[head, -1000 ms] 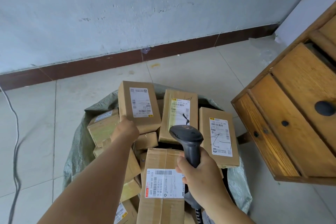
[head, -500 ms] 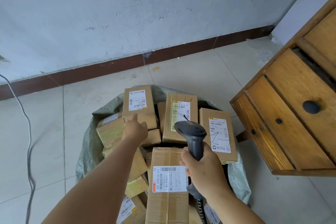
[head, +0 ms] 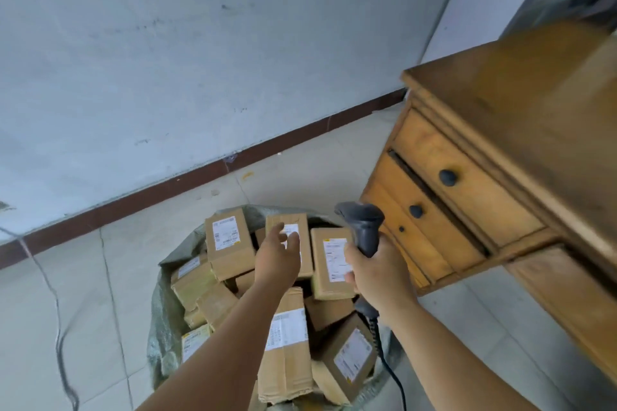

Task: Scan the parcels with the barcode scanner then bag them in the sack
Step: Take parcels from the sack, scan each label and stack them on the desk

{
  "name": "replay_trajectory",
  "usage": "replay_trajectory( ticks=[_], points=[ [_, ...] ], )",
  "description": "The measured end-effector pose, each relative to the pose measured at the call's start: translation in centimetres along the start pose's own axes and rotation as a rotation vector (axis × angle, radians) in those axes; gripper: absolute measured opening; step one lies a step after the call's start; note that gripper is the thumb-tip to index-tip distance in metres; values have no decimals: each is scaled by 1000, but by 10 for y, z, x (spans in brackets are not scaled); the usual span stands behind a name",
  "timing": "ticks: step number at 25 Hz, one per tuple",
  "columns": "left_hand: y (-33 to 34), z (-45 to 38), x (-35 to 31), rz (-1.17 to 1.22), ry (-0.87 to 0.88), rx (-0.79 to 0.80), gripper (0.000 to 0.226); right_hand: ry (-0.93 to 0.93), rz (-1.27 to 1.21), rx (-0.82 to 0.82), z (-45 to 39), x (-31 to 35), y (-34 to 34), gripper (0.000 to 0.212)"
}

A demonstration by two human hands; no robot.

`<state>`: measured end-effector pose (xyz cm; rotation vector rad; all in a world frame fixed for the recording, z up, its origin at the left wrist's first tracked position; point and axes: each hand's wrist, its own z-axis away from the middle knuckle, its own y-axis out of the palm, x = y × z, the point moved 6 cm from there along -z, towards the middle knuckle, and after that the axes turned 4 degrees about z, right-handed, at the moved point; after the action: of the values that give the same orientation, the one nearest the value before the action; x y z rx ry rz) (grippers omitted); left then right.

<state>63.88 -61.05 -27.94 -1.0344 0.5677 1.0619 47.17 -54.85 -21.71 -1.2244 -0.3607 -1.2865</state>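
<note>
The sack sits on the floor and it is very full. Many brown parcels are piled inside it, right up to its rim, and most show white labels facing up. So a big part of the bagging looks done. No parcel waiting outside the sack can be seen, so it is hard to tell how many are left.

The right hand grips the handle of the barcode scanner, with its fingers curled tight round it. The scanner stands nearly upright, long way up and down, over the sack's right rim. Its head is at the top and points to the left and away from the person, toward the wall. It does not look aimed at any label. Its dark cord hangs down past the wrist.

The left hand is held out above the parcels at the far rim of the sack. Its fingers are spread and loose, and it holds nothing.

A wooden chest of drawers stands just to the right of the sack.
</note>
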Motion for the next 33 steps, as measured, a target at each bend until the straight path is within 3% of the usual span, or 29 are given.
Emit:
replay_trajectory(
  ticks=[6,10,20,25,33],
  points=[
    [57,88,-165,16,276,125,46,6,-37,-139,32,40,-162,28],
    [133,152,-254,-11,421,200,47,-4,-97,-257,47,43,-287,23],
    [350,284,-402,-108,589,316,51,31,-238,-447,86,-14,-576,15],
    [437,312,-448,-211,688,426,55,80,-328,-528,90,-37,-666,13],
    [557,294,-507,-353,824,612,60,140,-419,-618,56,-45,-748,8]
  ],
)
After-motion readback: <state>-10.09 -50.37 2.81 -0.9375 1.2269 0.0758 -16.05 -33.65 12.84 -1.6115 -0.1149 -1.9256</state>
